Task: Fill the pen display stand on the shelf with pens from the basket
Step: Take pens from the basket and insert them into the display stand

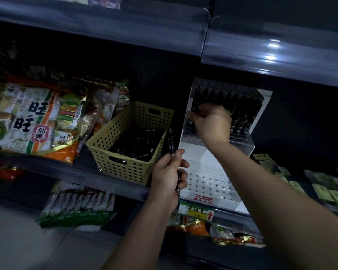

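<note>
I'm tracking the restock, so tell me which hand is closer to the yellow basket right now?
Left. The left hand holds pens beside the basket's near right corner; the right hand is up at the pen display stand.

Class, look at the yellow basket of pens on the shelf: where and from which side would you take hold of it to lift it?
Grip the yellow basket by its cut-out handle slots in the two end walls, near and far, coming from above. The perforated sides offer no ledge, and the snack bags crowd its left.

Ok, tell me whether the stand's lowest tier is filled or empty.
Empty. The pen display stand's lowest tier shows only bare white holes; black pens stand only in the upper rows.
</note>
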Demonstrator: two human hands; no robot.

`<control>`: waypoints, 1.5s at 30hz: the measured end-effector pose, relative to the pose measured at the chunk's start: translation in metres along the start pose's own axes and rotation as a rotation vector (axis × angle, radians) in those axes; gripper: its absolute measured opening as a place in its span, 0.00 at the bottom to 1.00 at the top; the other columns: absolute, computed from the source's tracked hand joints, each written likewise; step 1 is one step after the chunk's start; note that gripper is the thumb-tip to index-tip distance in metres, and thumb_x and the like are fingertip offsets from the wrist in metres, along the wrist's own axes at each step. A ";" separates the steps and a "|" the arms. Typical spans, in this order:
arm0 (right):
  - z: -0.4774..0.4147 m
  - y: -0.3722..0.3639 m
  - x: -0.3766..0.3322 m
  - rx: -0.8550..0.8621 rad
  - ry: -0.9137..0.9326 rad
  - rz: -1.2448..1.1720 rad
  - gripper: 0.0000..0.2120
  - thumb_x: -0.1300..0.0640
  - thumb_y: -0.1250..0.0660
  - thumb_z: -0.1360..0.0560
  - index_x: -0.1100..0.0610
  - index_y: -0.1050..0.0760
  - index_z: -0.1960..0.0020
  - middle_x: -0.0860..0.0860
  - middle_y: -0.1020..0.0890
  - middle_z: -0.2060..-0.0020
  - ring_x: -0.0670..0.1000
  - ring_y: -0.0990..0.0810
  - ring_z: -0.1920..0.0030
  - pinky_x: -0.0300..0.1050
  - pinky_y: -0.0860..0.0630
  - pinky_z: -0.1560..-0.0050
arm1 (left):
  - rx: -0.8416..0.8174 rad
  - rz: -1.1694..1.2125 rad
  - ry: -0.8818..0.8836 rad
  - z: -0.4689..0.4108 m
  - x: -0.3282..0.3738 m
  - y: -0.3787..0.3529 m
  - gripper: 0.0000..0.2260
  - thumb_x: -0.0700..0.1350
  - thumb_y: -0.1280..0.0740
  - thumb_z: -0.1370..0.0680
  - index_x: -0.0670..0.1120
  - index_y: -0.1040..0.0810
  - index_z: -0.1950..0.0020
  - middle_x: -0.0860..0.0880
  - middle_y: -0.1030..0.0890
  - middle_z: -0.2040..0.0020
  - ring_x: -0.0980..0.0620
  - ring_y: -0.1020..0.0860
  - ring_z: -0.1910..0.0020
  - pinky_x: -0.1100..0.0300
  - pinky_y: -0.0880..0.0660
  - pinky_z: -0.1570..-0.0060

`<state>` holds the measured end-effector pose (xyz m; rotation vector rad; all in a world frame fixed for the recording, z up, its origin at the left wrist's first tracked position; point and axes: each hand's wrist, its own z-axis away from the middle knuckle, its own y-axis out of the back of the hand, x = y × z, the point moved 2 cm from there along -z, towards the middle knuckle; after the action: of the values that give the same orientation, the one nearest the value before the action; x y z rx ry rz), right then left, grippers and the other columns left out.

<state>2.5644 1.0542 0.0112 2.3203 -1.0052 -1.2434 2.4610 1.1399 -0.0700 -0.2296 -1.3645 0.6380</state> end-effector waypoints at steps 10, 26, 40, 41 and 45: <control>0.001 -0.001 -0.002 0.043 -0.017 0.038 0.17 0.52 0.26 0.29 0.61 0.26 0.46 0.56 0.17 0.54 0.58 0.20 0.51 0.48 0.25 0.54 | -0.005 -0.013 -0.010 0.001 0.000 0.000 0.07 0.42 0.38 0.19 0.44 0.21 0.48 0.50 0.27 0.67 0.57 0.34 0.76 0.66 0.42 0.80; 0.025 0.007 -0.004 0.007 -0.023 -0.147 0.14 0.47 0.26 0.31 0.57 0.24 0.57 0.48 0.21 0.67 0.48 0.23 0.65 0.43 0.28 0.65 | -0.059 0.024 -0.054 0.002 0.004 -0.004 0.09 0.37 0.39 0.20 0.44 0.21 0.46 0.51 0.26 0.68 0.57 0.33 0.75 0.66 0.40 0.79; 0.043 0.029 0.001 -0.548 -0.290 -0.612 0.09 0.58 0.24 0.32 0.60 0.23 0.58 0.52 0.19 0.67 0.47 0.22 0.68 0.38 0.30 0.73 | -0.063 -0.116 -0.224 0.006 0.005 -0.005 0.03 0.40 0.37 0.20 0.43 0.24 0.50 0.49 0.24 0.66 0.56 0.31 0.75 0.64 0.35 0.77; 0.044 0.030 0.002 -0.576 -0.282 -0.580 0.10 0.58 0.24 0.32 0.62 0.23 0.59 0.52 0.19 0.68 0.47 0.22 0.68 0.38 0.30 0.72 | -0.060 -0.135 -0.240 0.006 0.005 -0.005 0.03 0.40 0.37 0.20 0.42 0.24 0.50 0.49 0.24 0.66 0.56 0.31 0.75 0.64 0.35 0.77; 0.040 0.037 0.000 -0.570 -0.264 -0.572 0.09 0.61 0.26 0.30 0.68 0.23 0.60 0.54 0.21 0.70 0.47 0.22 0.68 0.38 0.25 0.69 | -0.049 -0.191 -0.284 0.005 0.007 -0.008 0.03 0.38 0.36 0.21 0.43 0.23 0.50 0.49 0.21 0.64 0.56 0.28 0.74 0.64 0.31 0.76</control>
<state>2.5156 1.0300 0.0094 2.0560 0.0120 -1.7916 2.4589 1.1362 -0.0591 -0.0468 -1.6542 0.4893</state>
